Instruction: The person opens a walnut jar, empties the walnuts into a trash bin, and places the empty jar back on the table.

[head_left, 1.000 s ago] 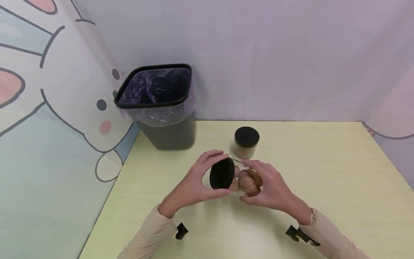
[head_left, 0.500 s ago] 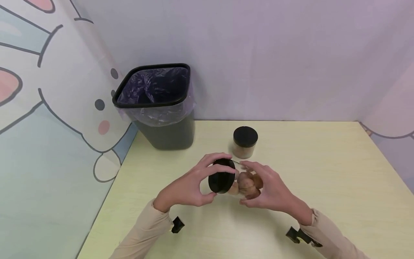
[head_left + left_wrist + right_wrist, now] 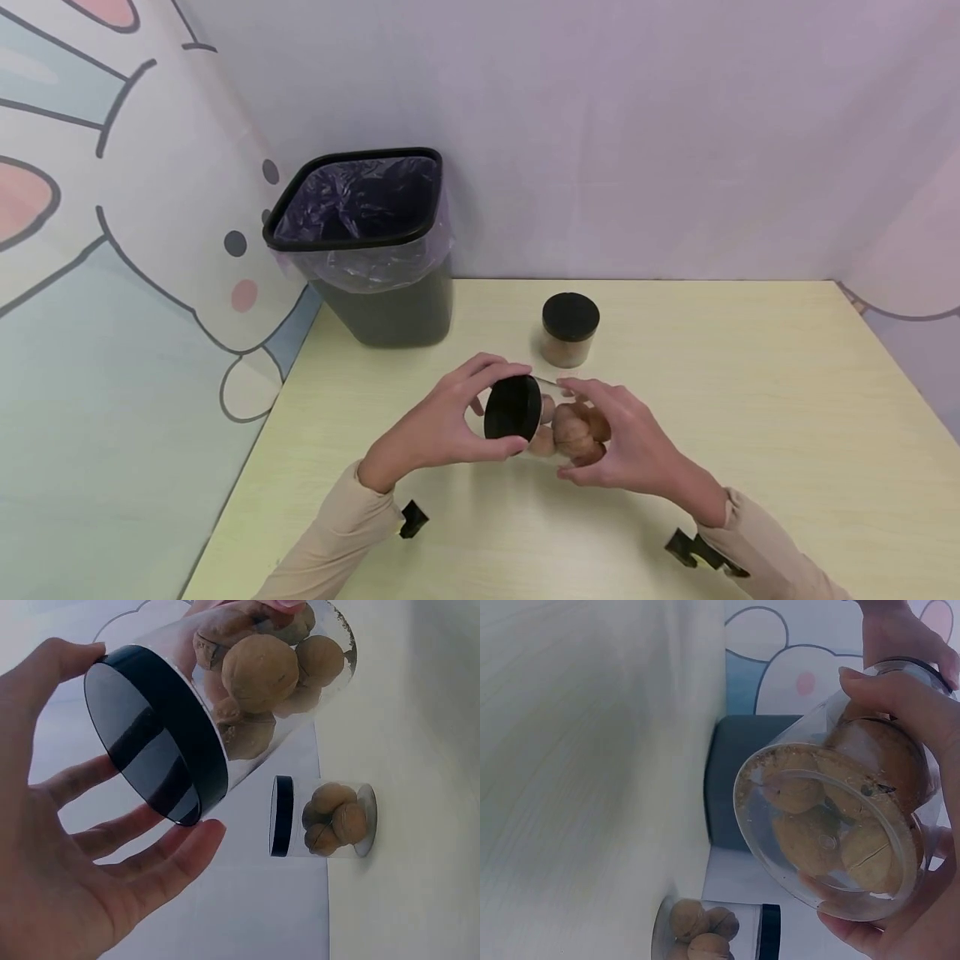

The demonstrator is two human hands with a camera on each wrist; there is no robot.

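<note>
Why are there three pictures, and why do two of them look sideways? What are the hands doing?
There is no machine here, just a person wearing three small cameras. The big picture comes from a camera on the head, looking down at a pale yellow table. The other two come from cameras strapped to each wrist, so they sit close to the hands and look tipped over.

The left hand grips the black lid of a clear jar full of walnuts. The right hand holds the jar's see-through body, lying on its side above the table.

Behind it stands a second jar, also with a black lid and walnuts inside. At the back left is a black bin with a purple bag in it.
</note>
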